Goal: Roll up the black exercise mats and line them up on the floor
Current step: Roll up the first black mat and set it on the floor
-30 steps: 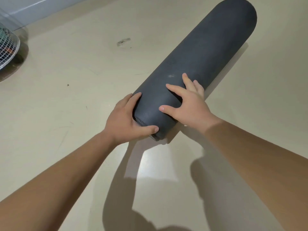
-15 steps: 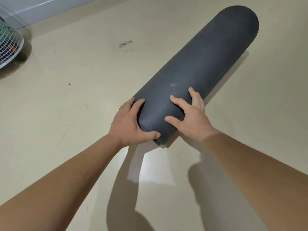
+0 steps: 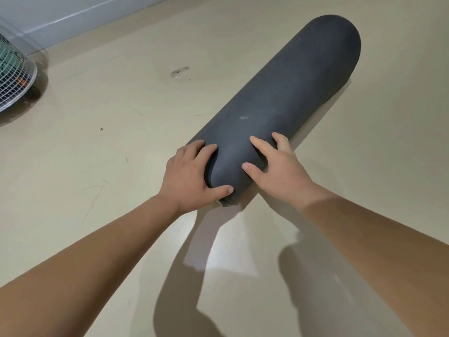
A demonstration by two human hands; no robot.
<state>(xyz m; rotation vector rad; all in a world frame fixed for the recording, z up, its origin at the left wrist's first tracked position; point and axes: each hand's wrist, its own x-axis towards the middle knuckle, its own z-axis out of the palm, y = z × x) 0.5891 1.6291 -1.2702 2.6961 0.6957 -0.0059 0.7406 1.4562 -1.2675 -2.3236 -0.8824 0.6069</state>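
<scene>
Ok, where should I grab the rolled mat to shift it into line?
Probably at the near end of the rolled mat, from above, one palm on each flank. It lies flat on the floor as a long fat cylinder, too thick for one hand; the left hand and right hand already straddle it there.

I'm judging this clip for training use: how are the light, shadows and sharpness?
Head view: even overhead light; both arms cast dark shadows on the floor toward the viewer, with a pale glare patch between them; the left hand, right hand and rolled mat are sharp; wide-angle bending at the edges, near the wire fan.
</scene>
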